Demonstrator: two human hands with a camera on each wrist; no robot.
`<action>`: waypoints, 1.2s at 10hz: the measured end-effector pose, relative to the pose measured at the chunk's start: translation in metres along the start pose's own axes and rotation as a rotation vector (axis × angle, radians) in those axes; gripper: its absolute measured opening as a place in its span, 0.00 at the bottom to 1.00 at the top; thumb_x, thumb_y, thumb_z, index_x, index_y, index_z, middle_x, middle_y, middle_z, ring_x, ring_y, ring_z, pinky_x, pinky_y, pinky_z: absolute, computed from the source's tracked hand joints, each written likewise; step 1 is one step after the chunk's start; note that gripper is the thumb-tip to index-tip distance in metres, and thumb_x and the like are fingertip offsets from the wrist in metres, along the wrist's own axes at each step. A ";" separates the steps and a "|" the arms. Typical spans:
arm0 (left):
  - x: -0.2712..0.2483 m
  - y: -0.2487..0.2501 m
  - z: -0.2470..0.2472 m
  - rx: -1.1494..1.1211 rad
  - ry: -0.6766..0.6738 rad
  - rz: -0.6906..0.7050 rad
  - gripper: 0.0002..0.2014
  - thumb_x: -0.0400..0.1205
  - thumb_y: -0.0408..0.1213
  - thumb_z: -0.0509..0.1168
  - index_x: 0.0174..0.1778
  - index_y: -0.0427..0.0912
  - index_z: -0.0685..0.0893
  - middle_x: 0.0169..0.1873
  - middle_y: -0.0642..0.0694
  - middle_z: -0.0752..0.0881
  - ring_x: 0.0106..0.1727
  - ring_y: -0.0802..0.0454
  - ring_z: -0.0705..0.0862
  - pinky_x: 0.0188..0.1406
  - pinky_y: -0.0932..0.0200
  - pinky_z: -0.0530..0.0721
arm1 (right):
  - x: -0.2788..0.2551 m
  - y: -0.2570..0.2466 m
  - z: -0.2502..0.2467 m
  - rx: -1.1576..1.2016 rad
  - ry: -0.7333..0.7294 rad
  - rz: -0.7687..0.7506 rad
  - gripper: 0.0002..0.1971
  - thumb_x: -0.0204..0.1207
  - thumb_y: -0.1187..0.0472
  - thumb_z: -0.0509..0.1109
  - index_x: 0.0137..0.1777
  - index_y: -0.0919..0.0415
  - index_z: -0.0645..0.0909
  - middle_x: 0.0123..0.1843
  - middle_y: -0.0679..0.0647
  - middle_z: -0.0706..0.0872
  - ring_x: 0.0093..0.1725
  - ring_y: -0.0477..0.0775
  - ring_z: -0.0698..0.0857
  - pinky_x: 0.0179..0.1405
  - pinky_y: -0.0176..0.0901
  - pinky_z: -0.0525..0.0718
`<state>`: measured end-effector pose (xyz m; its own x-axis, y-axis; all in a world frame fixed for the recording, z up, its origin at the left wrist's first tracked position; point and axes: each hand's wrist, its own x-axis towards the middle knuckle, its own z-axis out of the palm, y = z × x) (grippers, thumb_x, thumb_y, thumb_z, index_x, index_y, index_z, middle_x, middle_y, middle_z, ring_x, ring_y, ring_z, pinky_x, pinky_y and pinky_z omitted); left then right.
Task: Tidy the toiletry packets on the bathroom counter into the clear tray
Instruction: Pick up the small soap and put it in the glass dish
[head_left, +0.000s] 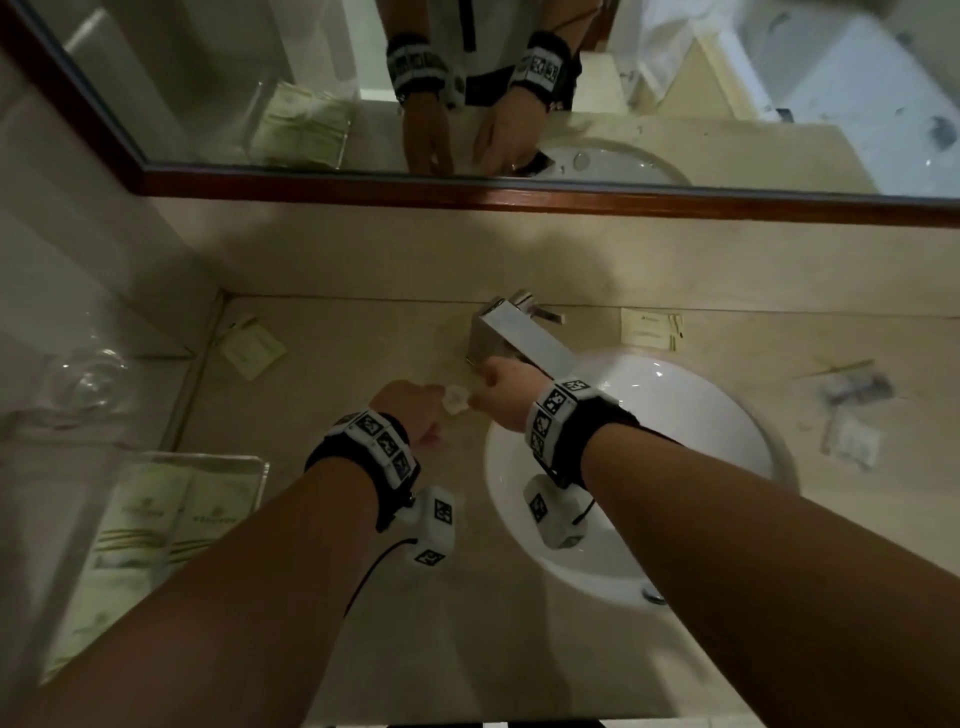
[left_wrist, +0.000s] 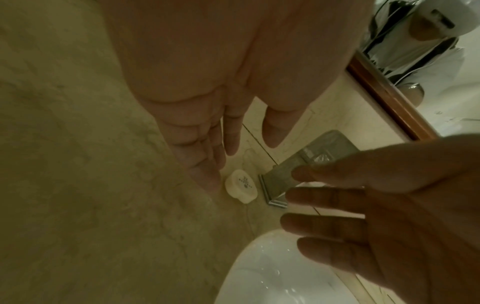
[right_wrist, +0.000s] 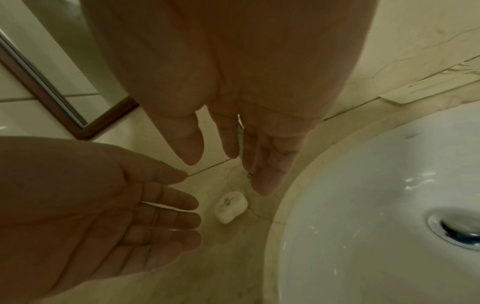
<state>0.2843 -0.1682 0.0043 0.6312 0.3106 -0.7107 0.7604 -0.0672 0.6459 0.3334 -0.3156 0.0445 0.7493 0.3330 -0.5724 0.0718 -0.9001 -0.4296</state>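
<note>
Soap packet (left_wrist: 241, 188), small, round-ended and white, lies flat on the counter (head_left: 322, 332) between both sets of fingertips, in front of the tap base (left_wrist: 275, 183) and just left of the basin (head_left: 675, 415). Left hand (left_wrist: 197, 115): fingers straight, close together, tips just beside the packet's left edge; contact cannot be confirmed. Right hand (right_wrist: 249, 131): fingers extended, relaxed, slightly apart, tips hovering at its far right side. Neither hand holds anything. Judged nearer: the left. Packet's long axis runs roughly across the line between the hands. Clear tray (head_left: 254, 467) sits well apart, at near left.
</note>
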 end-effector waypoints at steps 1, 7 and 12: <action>0.002 0.000 0.001 -0.018 -0.003 -0.005 0.11 0.84 0.43 0.66 0.49 0.37 0.79 0.36 0.41 0.83 0.41 0.41 0.85 0.55 0.40 0.90 | 0.001 0.006 0.004 -0.009 0.003 0.033 0.30 0.82 0.49 0.68 0.81 0.58 0.69 0.77 0.60 0.77 0.75 0.61 0.78 0.67 0.48 0.77; 0.033 0.000 0.014 -0.140 -0.025 -0.080 0.18 0.83 0.47 0.68 0.50 0.31 0.83 0.44 0.35 0.87 0.44 0.39 0.87 0.60 0.37 0.88 | 0.018 0.007 0.014 0.309 -0.055 0.177 0.22 0.76 0.51 0.72 0.64 0.64 0.82 0.54 0.63 0.90 0.52 0.61 0.91 0.55 0.60 0.92; 0.033 0.006 0.013 -0.202 -0.029 -0.079 0.20 0.84 0.41 0.68 0.64 0.28 0.81 0.50 0.35 0.86 0.47 0.41 0.88 0.54 0.46 0.91 | 0.033 0.002 0.017 0.412 -0.098 0.209 0.25 0.79 0.56 0.70 0.75 0.62 0.75 0.58 0.64 0.88 0.55 0.63 0.90 0.57 0.61 0.91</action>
<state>0.3120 -0.1707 -0.0186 0.5775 0.2799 -0.7669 0.7632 0.1485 0.6289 0.3466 -0.3020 0.0127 0.6527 0.1997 -0.7308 -0.3558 -0.7708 -0.5284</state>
